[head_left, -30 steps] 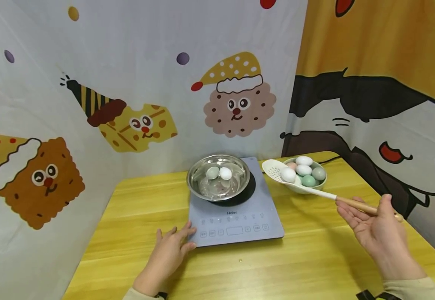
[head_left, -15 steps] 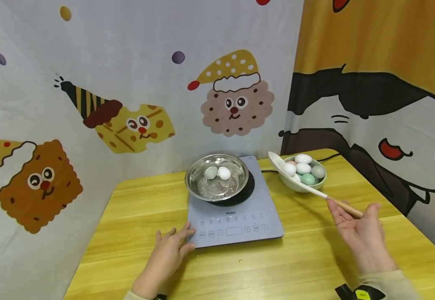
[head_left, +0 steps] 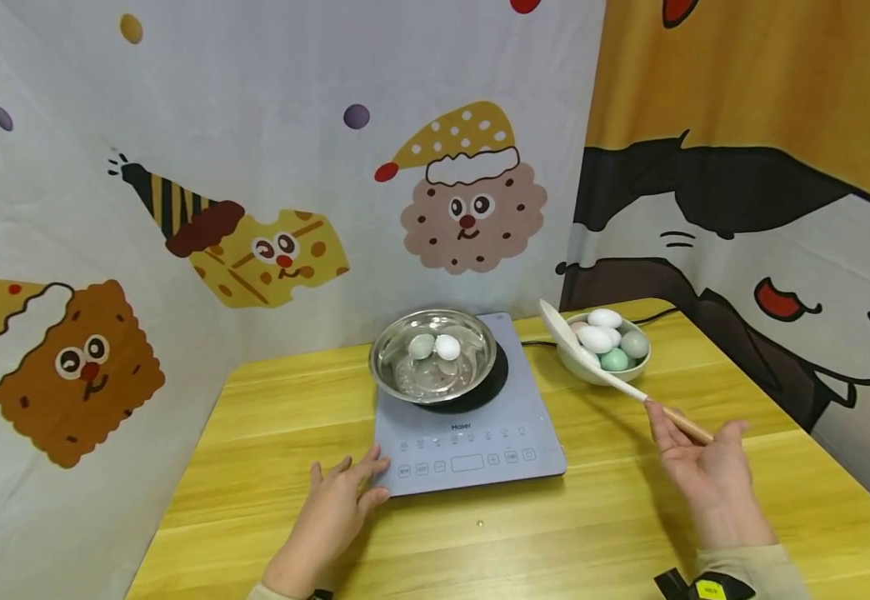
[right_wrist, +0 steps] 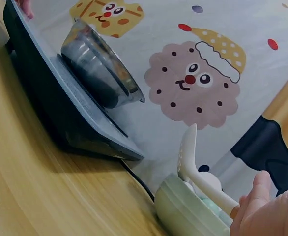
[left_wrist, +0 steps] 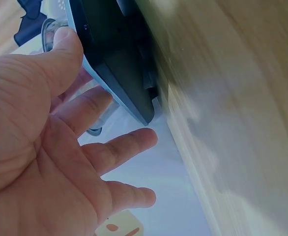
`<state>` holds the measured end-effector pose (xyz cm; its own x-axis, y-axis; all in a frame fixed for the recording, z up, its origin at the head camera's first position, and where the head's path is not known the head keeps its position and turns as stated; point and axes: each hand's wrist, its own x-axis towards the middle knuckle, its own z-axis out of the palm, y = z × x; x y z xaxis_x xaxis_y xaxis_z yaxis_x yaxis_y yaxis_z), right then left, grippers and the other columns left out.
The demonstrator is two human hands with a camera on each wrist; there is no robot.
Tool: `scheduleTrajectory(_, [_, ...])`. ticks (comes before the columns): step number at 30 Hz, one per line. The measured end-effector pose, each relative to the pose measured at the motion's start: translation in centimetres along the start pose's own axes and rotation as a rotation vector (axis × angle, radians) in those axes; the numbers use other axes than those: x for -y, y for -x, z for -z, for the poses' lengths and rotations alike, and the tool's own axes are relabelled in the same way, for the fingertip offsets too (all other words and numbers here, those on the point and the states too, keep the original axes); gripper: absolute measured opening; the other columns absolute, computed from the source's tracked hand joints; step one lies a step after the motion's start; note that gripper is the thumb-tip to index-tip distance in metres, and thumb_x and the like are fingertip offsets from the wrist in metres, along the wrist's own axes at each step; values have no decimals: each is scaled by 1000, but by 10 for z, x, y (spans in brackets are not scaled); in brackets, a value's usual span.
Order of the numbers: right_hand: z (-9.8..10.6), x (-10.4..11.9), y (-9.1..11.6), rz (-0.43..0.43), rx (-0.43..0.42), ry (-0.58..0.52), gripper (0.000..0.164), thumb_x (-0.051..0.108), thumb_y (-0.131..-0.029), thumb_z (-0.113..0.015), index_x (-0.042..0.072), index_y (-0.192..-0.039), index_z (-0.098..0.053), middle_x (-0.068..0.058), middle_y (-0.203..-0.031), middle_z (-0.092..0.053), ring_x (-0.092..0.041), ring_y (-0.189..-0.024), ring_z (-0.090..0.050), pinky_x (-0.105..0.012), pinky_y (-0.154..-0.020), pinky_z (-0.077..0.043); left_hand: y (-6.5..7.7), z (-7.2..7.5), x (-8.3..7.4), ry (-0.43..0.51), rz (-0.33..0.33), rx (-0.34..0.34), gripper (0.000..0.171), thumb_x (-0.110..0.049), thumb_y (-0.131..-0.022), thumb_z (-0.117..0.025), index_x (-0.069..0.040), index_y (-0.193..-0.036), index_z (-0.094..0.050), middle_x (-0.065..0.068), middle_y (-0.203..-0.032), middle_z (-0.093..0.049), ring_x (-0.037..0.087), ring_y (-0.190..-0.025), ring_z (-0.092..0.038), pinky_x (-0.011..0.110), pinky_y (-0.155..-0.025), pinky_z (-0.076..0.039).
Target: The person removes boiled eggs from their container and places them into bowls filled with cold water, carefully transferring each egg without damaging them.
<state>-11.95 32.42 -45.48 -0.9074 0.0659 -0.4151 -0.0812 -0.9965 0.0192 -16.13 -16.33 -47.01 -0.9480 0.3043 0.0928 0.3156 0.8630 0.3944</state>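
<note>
My right hand (head_left: 708, 479), palm turned up, holds the wooden handle of a white slotted spoon (head_left: 615, 382). The spoon's head is tipped over the left rim of a pale green bowl (head_left: 592, 373), against the eggs (head_left: 606, 318) heaped there in white, grey and green. With fingers spread, my left hand (head_left: 337, 508) touches the front left corner of the induction cooker (head_left: 472, 446); the left wrist view shows the thumb at the cooker's edge. On the cooker stands a steel basin (head_left: 397, 379) of water with a greenish egg (head_left: 422, 346) and a white egg (head_left: 447, 347).
A wooden table (head_left: 255, 433) carries everything. Patterned cloth (head_left: 277, 108) hangs close behind the cooker and along the right side. A black cord (head_left: 538, 342) runs from the cooker behind the bowl.
My right hand has moved left and tilted the spoon. A white egg that lay in its head now sits among those in the bowl. My left hand keeps its place.
</note>
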Motion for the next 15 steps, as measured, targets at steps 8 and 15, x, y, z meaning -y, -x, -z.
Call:
scheduleTrajectory(8, [-29, -34, 11, 218, 343, 496, 44, 36, -103, -51, 3, -130, -44, -32, -118, -62, -39, -114, -66, -41, -102, -53, 4, 1, 3, 9, 11, 1, 45, -36, -86, -72, -25, -130, -65, -6, -148, -51, 46, -130, -52, 80, -109, -15])
scheduleTrajectory(15, [-74, -100, 6, 878, 943, 1402, 30, -9, -99, -48, -18, -126, -55, -24, -118, -70, -23, -92, -75, -33, -78, -61, 0, 2, 4, 4, -15, 3, 45, -37, -87, -71, -25, -130, -65, -6, -148, -51, 45, -130, -53, 80, -109, -17])
